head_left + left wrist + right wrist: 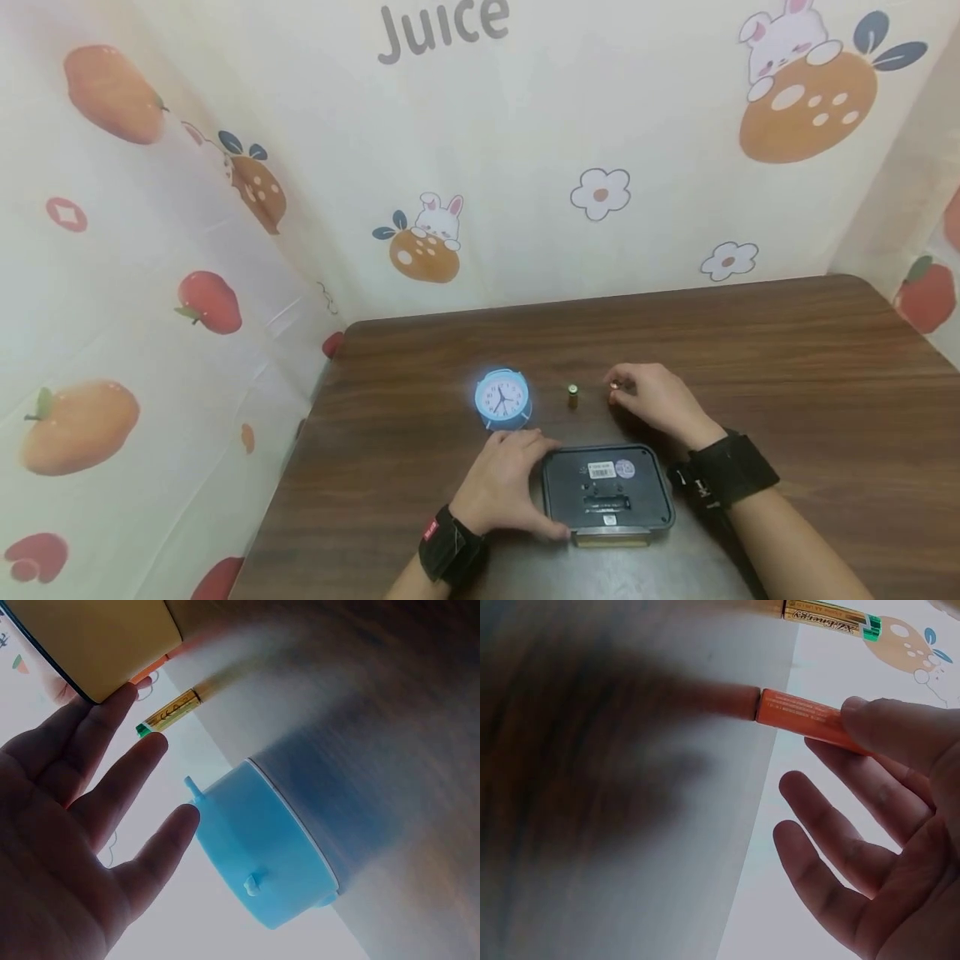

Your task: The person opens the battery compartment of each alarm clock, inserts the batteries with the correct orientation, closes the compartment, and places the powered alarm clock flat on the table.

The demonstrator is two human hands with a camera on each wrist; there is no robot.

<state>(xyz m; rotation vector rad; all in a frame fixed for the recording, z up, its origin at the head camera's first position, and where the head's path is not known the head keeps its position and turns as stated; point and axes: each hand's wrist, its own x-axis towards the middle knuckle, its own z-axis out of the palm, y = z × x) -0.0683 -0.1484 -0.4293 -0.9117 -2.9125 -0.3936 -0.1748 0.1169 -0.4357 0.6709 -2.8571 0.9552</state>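
Observation:
A flat black-backed device [609, 475] lies on the table, its stickers and narrow battery slot facing up. My left hand [510, 483] grips its left end, thumb at the near edge and index finger at the far edge. In the left wrist view the device's cream side [105, 637] shows beside the fingers. Farther right, my right hand [660, 404] pinches the top of an orange battery [799, 714] between thumb and index finger; the battery's lower end meets the table. Its other fingers are spread. A gold battery [573, 397] with a green top stands upright between the hands.
A light blue twin-leg alarm clock [502, 398] stands just beyond my left fingers. The brown wooden table [825, 400] runs back to a printed curtain [525, 167], with more curtain along the left side. Both wrists wear black bands.

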